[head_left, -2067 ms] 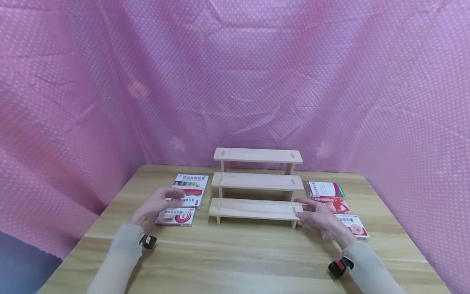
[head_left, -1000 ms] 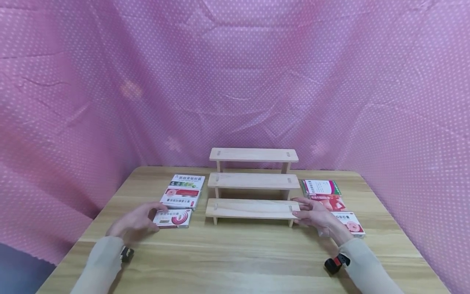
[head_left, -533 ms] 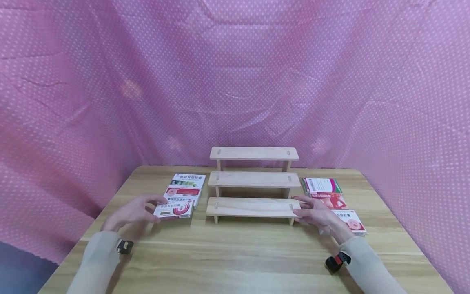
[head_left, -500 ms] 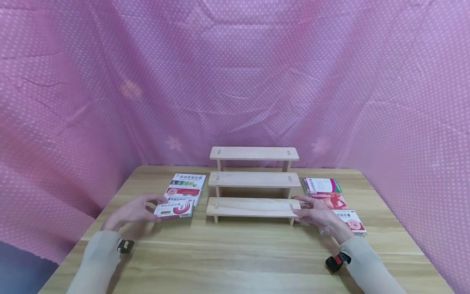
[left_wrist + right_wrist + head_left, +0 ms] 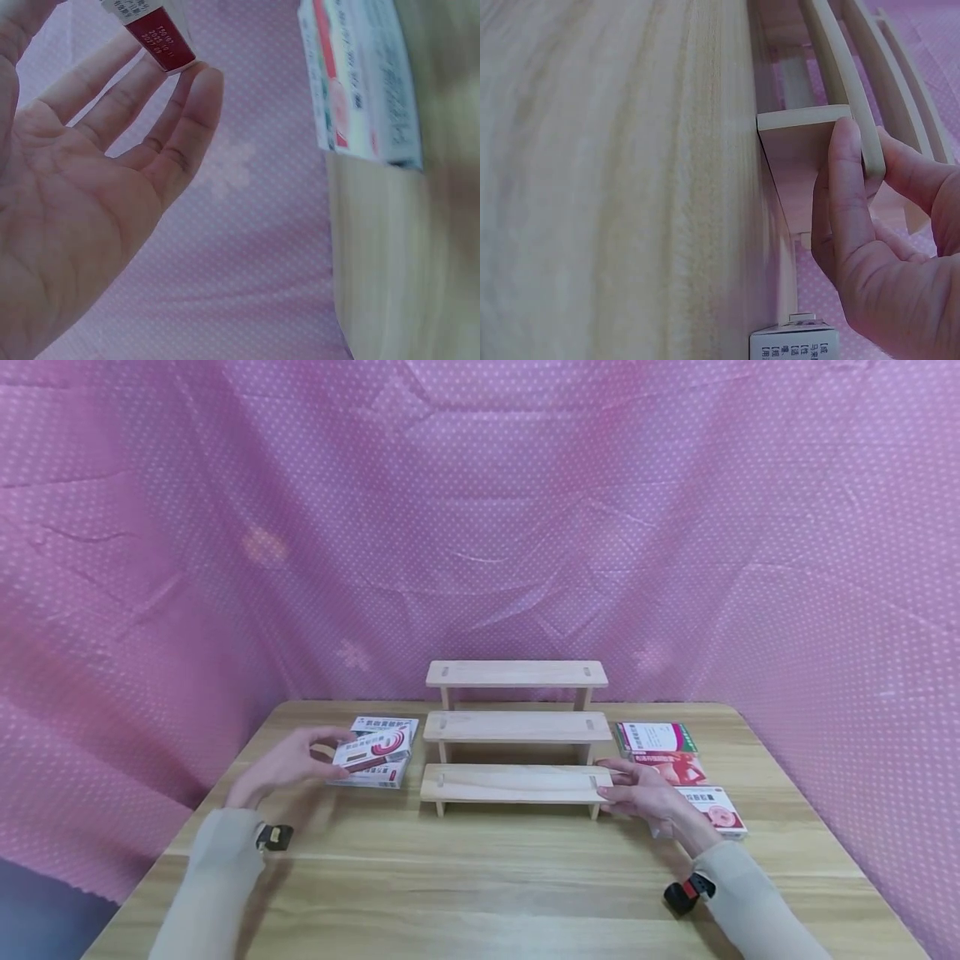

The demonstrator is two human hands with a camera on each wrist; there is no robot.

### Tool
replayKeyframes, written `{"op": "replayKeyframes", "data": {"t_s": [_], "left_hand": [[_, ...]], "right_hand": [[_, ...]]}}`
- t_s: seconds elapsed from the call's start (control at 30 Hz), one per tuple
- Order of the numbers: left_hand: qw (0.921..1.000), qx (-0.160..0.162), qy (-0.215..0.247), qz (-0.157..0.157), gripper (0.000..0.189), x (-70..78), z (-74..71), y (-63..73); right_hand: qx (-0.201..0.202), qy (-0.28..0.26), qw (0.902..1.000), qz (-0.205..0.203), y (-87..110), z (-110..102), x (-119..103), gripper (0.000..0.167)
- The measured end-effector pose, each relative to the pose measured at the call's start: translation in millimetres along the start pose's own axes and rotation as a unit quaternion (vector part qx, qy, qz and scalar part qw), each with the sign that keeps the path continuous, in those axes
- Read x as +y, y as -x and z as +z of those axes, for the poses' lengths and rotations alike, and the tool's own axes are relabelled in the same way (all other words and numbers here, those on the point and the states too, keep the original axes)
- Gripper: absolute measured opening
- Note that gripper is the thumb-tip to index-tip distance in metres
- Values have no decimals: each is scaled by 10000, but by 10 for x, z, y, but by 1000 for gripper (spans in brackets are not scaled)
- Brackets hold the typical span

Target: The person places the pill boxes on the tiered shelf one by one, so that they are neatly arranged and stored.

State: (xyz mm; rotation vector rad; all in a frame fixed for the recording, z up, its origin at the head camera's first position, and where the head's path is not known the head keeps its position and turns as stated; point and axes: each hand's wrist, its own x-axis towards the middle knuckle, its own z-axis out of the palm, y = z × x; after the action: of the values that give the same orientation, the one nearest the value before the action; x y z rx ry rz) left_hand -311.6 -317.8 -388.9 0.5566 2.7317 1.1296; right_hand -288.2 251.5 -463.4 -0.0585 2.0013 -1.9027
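A pink dotted cloth [image 5: 510, 527] hangs at twelve o'clock behind a wood-grain bench [image 5: 480, 893] and one three-tier wooden stand [image 5: 517, 727]. At the stand's four o'clock, the right hand [image 5: 647, 797] keeps its grip on the lowest tier; at nine, the left hand [image 5: 288, 764] pinches one maroon-edged box [image 5: 372, 750]. Three flat boxes [image 5: 672, 768] lie at three o'clock; the maroon-edged box, on the bench a second earlier, now tilts above two other boxes [image 5: 387, 776] at nine.

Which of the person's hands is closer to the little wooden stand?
The right. The right hand grips the right end of the wooden stand at its lowest shelf; the left hand is apart, off to its left, holding a small box.
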Motion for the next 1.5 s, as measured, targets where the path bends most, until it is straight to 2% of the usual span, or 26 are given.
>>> {"op": "replayKeyframes", "data": {"t_s": [0.2,0.47,0.63,0.87,1.17,1.3,1.5], "left_hand": [[9997,185,146,7,68,120,-2,-134],[9980,371,403,301,61,305,-16,-292],[9974,424,475,338,64,403,-19,-404],[9964,482,557,419,62,550,11,-550],[9953,790,385,409,65,726,117,-732],[9938,940,160,571,68,794,176,-818],[9923,969,397,665,66,895,272,-953]], "right_hand": [[50,-113,9999,-1,-10,26,-9,69],[-26,-81,10000,-37,10,28,-21,70],[-50,-7,10000,-26,17,18,-24,70],[-62,-230,9997,-1,11,22,-12,72],[71,-228,9997,103,-1,34,-13,72],[55,-150,9998,84,4,37,-24,72],[88,-130,9998,92,13,39,-34,71]]}}
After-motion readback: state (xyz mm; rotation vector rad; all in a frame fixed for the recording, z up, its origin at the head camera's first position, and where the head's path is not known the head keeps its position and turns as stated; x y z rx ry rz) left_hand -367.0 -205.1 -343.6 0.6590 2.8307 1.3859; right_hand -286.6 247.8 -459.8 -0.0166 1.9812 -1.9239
